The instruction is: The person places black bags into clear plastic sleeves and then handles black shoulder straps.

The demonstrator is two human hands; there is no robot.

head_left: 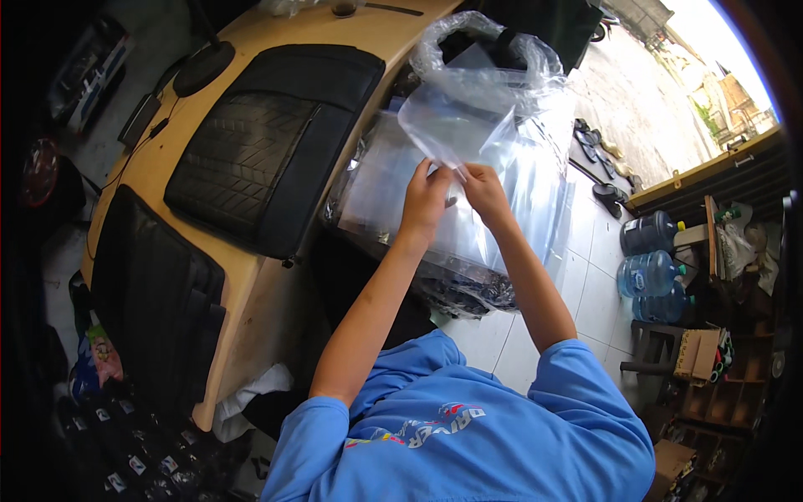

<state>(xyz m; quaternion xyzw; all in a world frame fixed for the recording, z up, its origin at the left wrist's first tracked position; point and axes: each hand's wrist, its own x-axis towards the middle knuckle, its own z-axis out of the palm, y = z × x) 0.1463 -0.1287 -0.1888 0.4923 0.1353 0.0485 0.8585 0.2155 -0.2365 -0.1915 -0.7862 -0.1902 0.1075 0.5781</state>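
Note:
A clear plastic bag (456, 125) is held up in front of me by its lower edge. My left hand (425, 199) pinches that edge from the left. My right hand (483, 189) pinches it from the right, close beside the left. Behind and below the bag lies a large heap of more clear plastic bags (535, 192). Both forearms reach up from my blue short sleeves.
A tan wooden table (276, 293) on the left carries a black quilted seat cover (259, 151) and another black cover (155, 293). Blue water jugs (648, 272) stand on the white tiled floor (585, 276) at right, near shelves and cardboard boxes. Black packets (125, 443) lie bottom left.

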